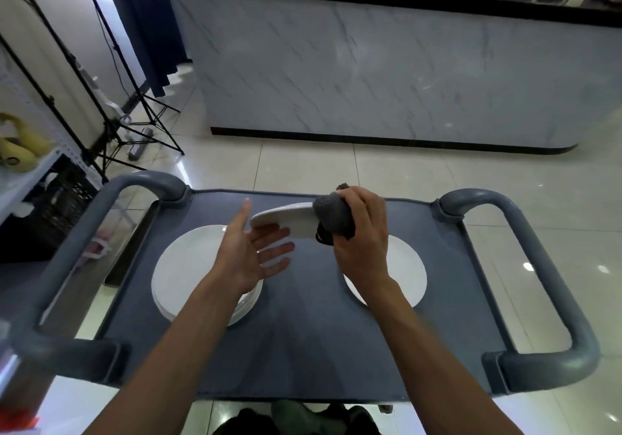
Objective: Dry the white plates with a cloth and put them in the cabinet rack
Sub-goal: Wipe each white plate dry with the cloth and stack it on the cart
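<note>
My right hand point(361, 232) curls around a grey cloth point(331, 214), fingers and thumb clamped on it, and presses the bunched fabric over the right end of a white plate point(286, 221) held above the cart. My left hand point(254, 249) is spread wide, palm up, fingers straight and apart; the fingertips touch the plate's lower edge at its left end, the thumb pointing toward 12 o'clock. The plate is tilted nearly edge-on to me, its long axis running from 9 to 3 o'clock, its face turned up and away, so I see mostly rim. The cloth and my right hand hide its right end, and something dark shows under the cloth that I cannot make out. Below, at 7 o'clock from the held plate, a stack of white plates point(181, 266) lies flat on the blue-grey cart top point(303, 333), partly covered by my left forearm. At 4 o'clock another white plate point(407, 266) lies flat, half hidden by my right wrist. Grey handles point(552, 266) frame the cart on both sides. A marble-patterned counter point(387, 74) stands beyond at 12 o'clock.
</note>
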A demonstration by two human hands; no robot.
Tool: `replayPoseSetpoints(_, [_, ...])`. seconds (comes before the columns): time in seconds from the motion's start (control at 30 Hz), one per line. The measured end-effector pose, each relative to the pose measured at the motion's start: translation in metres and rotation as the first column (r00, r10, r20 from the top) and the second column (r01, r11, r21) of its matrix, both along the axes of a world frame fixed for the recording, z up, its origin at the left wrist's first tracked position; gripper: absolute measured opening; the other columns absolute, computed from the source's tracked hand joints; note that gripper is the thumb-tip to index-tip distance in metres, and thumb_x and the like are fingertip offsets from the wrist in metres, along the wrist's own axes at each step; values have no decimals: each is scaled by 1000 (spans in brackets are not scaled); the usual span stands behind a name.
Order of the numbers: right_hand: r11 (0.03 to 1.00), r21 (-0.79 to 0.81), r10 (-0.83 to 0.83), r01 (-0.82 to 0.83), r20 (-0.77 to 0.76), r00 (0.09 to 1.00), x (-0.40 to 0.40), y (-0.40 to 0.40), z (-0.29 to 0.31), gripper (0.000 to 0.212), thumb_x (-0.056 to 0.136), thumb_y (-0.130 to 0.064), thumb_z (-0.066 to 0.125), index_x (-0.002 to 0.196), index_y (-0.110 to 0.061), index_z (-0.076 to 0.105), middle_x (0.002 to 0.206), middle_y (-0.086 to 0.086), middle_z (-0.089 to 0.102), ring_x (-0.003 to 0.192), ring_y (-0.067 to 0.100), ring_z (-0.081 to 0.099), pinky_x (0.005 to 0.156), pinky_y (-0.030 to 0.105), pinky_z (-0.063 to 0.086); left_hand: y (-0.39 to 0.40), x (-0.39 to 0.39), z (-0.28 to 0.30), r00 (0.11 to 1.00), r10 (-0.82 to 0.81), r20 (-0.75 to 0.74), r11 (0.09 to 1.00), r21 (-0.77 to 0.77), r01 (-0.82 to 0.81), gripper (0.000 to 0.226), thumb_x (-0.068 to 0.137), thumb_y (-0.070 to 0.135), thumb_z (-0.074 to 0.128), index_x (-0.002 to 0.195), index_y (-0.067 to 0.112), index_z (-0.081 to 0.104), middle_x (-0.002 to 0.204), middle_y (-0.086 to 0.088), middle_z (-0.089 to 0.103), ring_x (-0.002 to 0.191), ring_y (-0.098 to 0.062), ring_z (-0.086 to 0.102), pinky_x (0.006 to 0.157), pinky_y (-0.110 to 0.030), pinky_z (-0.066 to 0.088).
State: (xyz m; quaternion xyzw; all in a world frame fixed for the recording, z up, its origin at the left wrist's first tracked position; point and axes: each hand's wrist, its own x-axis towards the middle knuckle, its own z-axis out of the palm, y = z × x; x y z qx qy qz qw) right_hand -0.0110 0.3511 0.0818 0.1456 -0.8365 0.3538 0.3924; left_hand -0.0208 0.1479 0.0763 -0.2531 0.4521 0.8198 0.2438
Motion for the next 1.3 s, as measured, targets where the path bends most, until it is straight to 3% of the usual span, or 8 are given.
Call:
replayPoseSetpoints(0.13, [999,32,33,-35,40,999,1,14,-9,43,81,-11,58,124,-15,53,128,4,49,111,25,49,99,23,41,18,-2,6,995,82,56,995,60,-85,49,93,40,60,127,4,62,114,-15,73,96,-34,73,74,-45,60])
replayPoseSetpoints(0.37, [981,96,149,-170,191,970,6,49,-33,61,79,2,64,135,-20,53,136,-1,49,119,24,49,100,38,44,40,-8,8,946,317,75,932,162,-325,39,98,4,48,134,-11,48,131,-29,59,112,-39,64,68,-45,63])
replayPoseSetpoints(0.47, [971,131,159,-198,264,951,6,63,-39,70,75,11,65,138,-19,54,138,-2,49,120,25,50,101,40,44,49,-11,3,942,334,28,937,97,-335,34,101,3,45,133,-9,48,131,-26,60,108,-34,65,67,-41,61])
replayPoseSetpoints(0.57, [969,79,188,-232,365,912,8,70,-39,65,81,2,71,138,-24,53,140,-9,49,123,20,50,104,33,42,62,-13,-3,932,353,-87,935,9,-353,34,102,1,45,135,-5,48,132,-22,59,117,-38,61,78,-47,56])
replayPoseSetpoints(0.67, [977,-92,211,-191,490,846,12,67,-36,57,84,-18,74,131,-37,47,137,-26,47,123,6,49,101,25,42,68,-12,-7,914,367,-173,925,-39,-378,28,101,-1,46,127,6,55,125,-16,63,107,-34,63,83,-52,55])
replayPoseSetpoints(0.8, [970,-178,238,-168,517,822,8,60,-36,56,82,-14,76,130,-31,52,141,-18,50,127,9,49,106,31,42,66,-7,-13,933,286,-218,951,-59,-305,23,99,-2,48,113,10,61,105,-14,63,88,-28,49,93,-57,49])
replayPoseSetpoints(0.97, [974,-205,193,-97,528,827,2,54,-39,59,82,-6,75,136,-18,57,145,-6,49,134,14,45,114,35,37,67,1,-13,935,193,-297,956,-155,-247,19,96,-1,54,111,5,63,111,-19,66,97,-35,61,86,-57,54])
replayPoseSetpoints(1.3, [979,-187,170,-80,540,824,-4,42,-38,50,89,-11,70,137,-15,56,151,-1,45,137,19,41,115,36,34,73,11,-15,913,-3,-408,932,-331,-145,17,93,-1,60,108,4,67,92,-11,73,73,-22,69,56,-37,58])
